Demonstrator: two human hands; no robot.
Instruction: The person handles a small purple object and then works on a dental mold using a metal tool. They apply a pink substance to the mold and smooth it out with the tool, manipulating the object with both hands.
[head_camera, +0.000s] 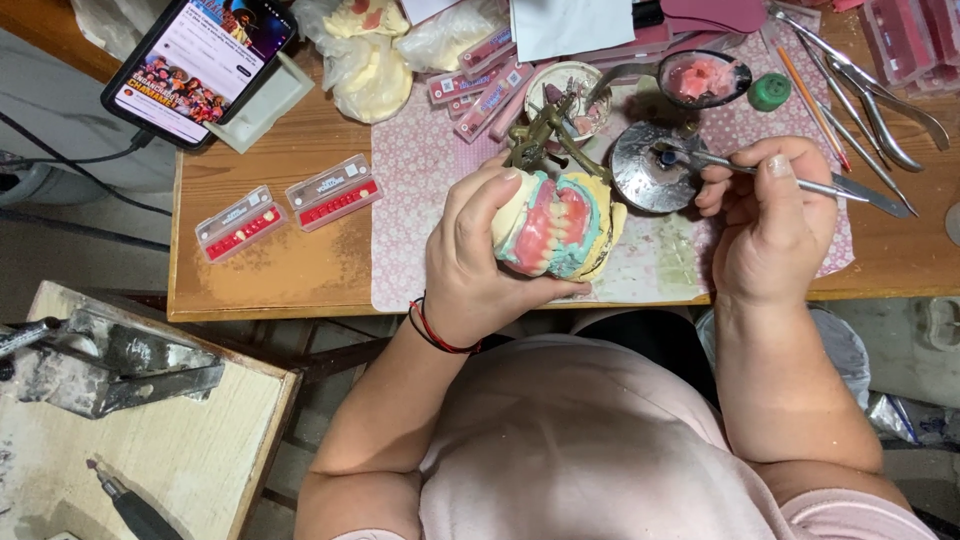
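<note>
My left hand (470, 265) grips a dental articulator (555, 215) with plaster casts, pink wax gums and white teeth, its brass frame sticking up toward the table. My right hand (770, 215) pinches a thin metal wax instrument (800, 183); the tool's tip rests at a small round metal burner (650, 165) just right of the model. Both hands hover over the front edge of a wooden table (270, 260), above a pink patterned mat (420, 200).
A phone (200, 60) leans at the back left. Two clear boxes of teeth on red strips (285, 205) lie left of the mat. Metal tools (860, 90), a ladle of pink wax (700, 78), a green cap (769, 92) and plaster casts (370, 60) fill the back.
</note>
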